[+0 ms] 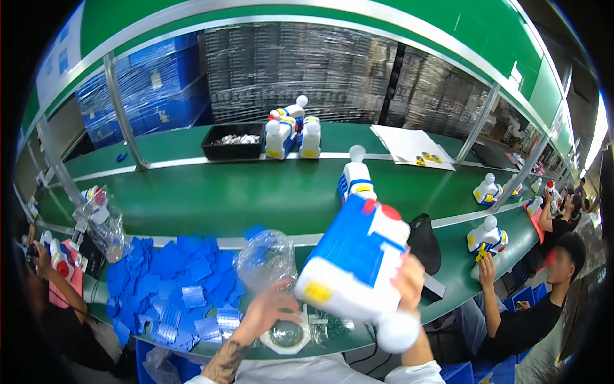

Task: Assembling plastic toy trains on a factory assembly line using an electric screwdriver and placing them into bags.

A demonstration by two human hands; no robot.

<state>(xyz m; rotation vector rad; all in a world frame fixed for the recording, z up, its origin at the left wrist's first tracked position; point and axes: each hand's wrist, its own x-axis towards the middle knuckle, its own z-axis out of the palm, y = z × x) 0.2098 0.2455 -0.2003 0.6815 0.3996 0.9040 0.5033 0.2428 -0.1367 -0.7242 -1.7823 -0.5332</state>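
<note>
In front of me, my right hand (410, 280) grips a white and blue plastic toy (352, 253) with red and yellow parts. The toy is tilted, and its round white knob (398, 332) points down toward my forearm. My left hand (274, 312) holds nothing, its fingers apart. It hovers by a white ring-shaped fixture (306, 334) on the bench edge. Just beyond that hand lies a crumpled clear plastic bag (265, 257). To its left spreads a heap of blue flat pieces (176, 272), some under clear film.
A similar toy (357, 179) stands on the green belt (256, 192). Behind it are more toys (279, 139), a black bin (217, 150) and white sheets (412, 144). A dark bag (423, 246) lies to the right. Co-workers sit on both sides; one person's hand (487, 270) touches another toy.
</note>
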